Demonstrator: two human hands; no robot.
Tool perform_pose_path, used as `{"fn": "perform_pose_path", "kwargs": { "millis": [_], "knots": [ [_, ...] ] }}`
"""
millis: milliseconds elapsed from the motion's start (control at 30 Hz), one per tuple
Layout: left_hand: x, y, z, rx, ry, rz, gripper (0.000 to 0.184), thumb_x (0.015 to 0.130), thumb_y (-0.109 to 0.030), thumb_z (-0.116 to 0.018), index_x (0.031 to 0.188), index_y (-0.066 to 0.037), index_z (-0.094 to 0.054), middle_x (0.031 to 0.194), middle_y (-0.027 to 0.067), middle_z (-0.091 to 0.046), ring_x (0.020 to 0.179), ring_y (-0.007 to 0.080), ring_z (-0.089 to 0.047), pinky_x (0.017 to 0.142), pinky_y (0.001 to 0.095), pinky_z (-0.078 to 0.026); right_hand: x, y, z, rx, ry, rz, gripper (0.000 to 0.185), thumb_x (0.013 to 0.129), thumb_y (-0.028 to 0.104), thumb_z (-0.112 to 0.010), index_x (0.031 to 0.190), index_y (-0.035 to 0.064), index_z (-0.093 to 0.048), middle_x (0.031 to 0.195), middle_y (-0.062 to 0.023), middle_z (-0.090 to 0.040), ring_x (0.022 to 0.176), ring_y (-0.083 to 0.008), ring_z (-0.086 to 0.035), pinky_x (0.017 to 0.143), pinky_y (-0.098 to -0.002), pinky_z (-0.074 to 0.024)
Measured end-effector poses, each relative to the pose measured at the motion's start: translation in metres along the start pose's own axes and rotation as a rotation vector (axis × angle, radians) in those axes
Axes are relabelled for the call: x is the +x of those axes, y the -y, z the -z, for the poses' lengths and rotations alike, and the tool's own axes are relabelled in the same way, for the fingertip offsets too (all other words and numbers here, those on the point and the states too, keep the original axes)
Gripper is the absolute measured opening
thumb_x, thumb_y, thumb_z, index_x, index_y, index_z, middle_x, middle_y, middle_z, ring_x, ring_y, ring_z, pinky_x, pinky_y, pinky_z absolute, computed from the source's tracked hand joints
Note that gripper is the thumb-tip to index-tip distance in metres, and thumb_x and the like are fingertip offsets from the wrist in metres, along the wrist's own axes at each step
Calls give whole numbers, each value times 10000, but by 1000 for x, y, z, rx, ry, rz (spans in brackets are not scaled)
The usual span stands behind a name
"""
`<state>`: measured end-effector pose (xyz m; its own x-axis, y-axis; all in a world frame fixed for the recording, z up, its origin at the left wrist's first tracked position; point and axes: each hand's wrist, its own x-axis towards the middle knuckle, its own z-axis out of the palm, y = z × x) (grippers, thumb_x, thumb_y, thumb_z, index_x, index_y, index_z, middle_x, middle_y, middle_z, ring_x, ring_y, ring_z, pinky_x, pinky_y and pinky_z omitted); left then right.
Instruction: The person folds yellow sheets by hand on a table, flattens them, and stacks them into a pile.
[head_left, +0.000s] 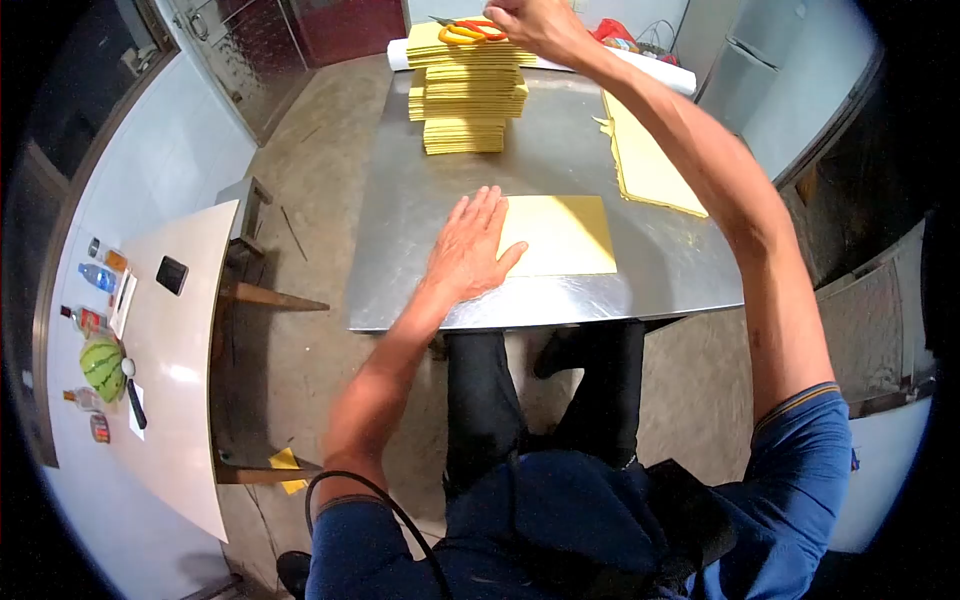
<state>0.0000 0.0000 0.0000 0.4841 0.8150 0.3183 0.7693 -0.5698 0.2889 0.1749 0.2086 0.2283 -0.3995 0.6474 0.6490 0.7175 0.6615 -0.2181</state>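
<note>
My left hand [475, 245] lies flat on the left part of a yellow sheet [565, 235] on the metal table, fingers stretched out and pressing it down. My right arm reaches to the far side, where my right hand [540, 25] is raised at the top of a tall stack of yellow sheets [465, 90]. Its fingers are curled; whatever they may hold is not visible. Just left of it, scissors [465, 33] with orange-yellow handles rest on the stack.
More yellow sheets [650, 160] lie at the table's right side. A white roll [655, 75] runs behind the stack. On the left, a pale table [180, 330] carries a phone [172, 275], a watermelon [102, 368], a knife [137, 403] and several bottles.
</note>
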Motion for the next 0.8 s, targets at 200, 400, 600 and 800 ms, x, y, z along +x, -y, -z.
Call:
{"fn": "perform_pose_path", "kwargs": {
  "millis": [200,400,600,800],
  "knots": [
    [-2,4,3,-36,-18,-2,825,1059,-539,-545,1582,89,-437,1697,269,-377,1617,370,-300,1344,494,-180,65,5,-32,-264,289,-124,444,900,407,-775,1089,6,-795,962,-220,-791,931,-373,-777,832,-481,-619],
    [-3,4,4,-31,43,23,845,1063,-566,-529,1616,61,-404,1729,250,-329,1633,360,-262,1355,480,-152,80,-9,-55,-401,423,-161,476,905,369,-809,1166,-25,-752,1125,-244,-777,1035,-355,-769,857,-478,-624],
    [-6,5,0,-51,-47,-16,809,1059,-534,-553,1560,93,-463,1680,281,-397,1605,386,-319,1339,505,-190,87,-23,-69,-375,448,-144,491,913,394,-825,1063,-70,-765,1028,-247,-778,935,-348,-766,806,-476,-607],
    [-5,4,1,-51,-14,-3,810,1058,-520,-565,1585,81,-435,1705,266,-363,1619,369,-295,1347,492,-171,54,-37,-15,-203,270,-187,428,924,367,-773,946,-61,-766,780,-183,-721,711,-264,-705,669,-438,-555]
  ]
}}
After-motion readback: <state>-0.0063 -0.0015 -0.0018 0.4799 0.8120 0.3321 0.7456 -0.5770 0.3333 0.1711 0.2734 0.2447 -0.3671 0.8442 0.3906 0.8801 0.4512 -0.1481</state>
